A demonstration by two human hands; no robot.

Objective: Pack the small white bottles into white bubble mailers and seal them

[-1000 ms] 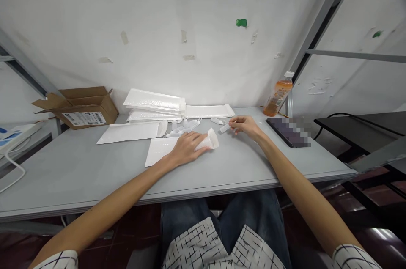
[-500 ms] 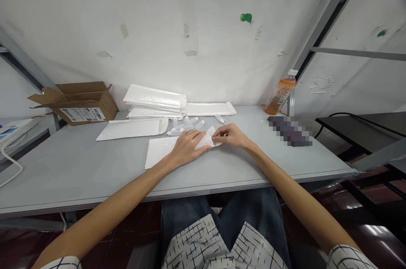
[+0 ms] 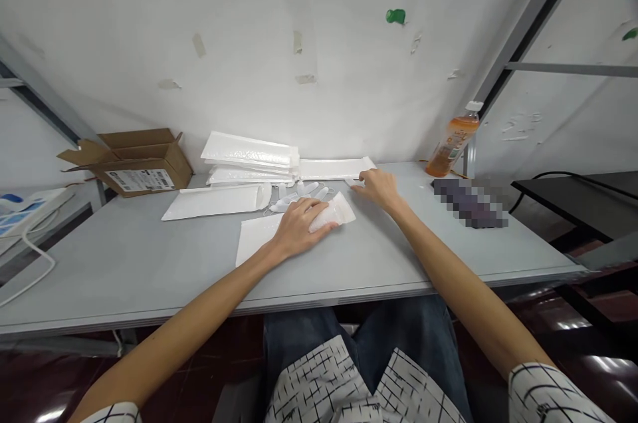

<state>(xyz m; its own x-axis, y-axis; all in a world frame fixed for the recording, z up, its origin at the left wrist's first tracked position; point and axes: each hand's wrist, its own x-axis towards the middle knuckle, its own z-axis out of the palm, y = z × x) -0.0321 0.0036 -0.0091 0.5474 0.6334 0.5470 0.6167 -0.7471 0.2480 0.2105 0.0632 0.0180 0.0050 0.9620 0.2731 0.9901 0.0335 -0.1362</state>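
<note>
**Left hand on a bubble pouch, right hand at a small white piece**

The left hand lies palm-down on a white bubble pouch near the middle of the table, fingers curled together over it and pressing it flat. The pouch's open end sticks out to the right of the fingers. Under the wrist lies a flat white mailer.

The right hand reaches toward the back edge, fingertips drawn together at a small white piece; whether it is pinched or only touched cannot be told.

Between the two hands and just behind the pouch lies a scatter of small white parts, close enough to crowd the space by the left knuckles. Further left is a long mailer. Along the back edge sit a stack of mailers and a single one just beyond the right fingertips.

At the back left corner stands an open cardboard box. Toward the back right stands an orange drink bottle, with a dark flat object, blurred out, in front of it, well apart from the right arm.
</note>
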